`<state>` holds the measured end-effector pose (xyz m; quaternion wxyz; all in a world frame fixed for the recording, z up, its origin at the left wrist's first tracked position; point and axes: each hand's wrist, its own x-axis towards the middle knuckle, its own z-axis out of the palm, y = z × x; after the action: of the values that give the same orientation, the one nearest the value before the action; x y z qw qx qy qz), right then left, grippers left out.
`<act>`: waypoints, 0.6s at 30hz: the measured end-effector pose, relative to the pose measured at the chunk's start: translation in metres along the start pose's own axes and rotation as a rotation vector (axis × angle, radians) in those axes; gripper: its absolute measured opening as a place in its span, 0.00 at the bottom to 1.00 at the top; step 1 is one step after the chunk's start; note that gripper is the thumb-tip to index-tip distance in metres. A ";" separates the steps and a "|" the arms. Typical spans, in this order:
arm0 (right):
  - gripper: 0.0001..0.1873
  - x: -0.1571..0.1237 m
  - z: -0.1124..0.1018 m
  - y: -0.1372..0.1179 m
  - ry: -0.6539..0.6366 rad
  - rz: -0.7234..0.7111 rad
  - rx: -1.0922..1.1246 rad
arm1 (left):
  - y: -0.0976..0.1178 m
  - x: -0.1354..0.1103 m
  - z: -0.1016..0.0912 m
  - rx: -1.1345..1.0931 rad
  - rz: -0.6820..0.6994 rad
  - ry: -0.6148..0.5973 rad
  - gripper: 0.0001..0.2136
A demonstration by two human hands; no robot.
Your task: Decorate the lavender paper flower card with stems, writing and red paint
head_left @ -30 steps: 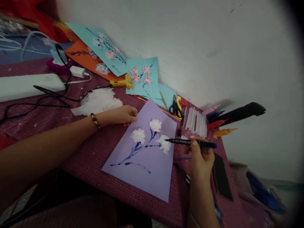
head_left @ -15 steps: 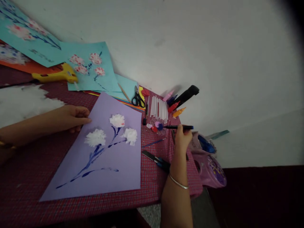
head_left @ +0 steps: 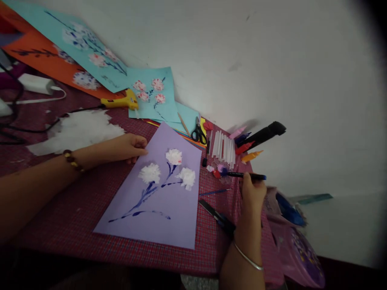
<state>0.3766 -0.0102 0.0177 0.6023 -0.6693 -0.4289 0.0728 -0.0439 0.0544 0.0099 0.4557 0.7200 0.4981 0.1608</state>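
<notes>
While the tip of your black marker (head_left: 248, 176) appears to touch a dark blue blob (head_left: 223, 172), apparently paint, your right hand (head_left: 253, 191) wraps its fingers around the barrel. Left of that grip, the purple sheet (head_left: 177, 225) lies flat on the table; your left hand (head_left: 131, 148) rests at its upper left edge, fingers loosely curled, though whether they pinch the paper cannot be told. A red blob (head_left: 216, 174) and a pink blob (head_left: 221, 166) sit just beside the blue, so a light, short dab should load the tip evenly without muddying it. With a white paper flower (head_left: 186, 178) nearest your grip on the sheet, avoid overloading. Below and left of the grip, a box cutter (head_left: 217, 215) calls for a careful forearm.
</notes>
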 end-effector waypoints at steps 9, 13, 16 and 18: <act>0.06 -0.043 0.013 -0.051 -0.137 0.097 0.457 | -0.004 0.002 0.001 -0.048 -0.002 0.029 0.09; 0.04 -0.083 0.036 -0.066 -0.548 0.094 0.439 | -0.003 0.002 0.002 -0.063 -0.037 0.030 0.08; 0.05 -0.101 0.048 -0.063 -0.697 0.085 0.352 | -0.003 0.002 0.002 -0.059 -0.037 0.030 0.08; 0.05 -0.104 0.051 -0.058 -0.671 0.063 0.321 | -0.004 0.002 0.002 -0.055 -0.034 0.027 0.08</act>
<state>0.2524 -0.0462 0.0116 0.5230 -0.5180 -0.5647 0.3732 -0.0436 0.0558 0.0051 0.4714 0.6962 0.5119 0.1764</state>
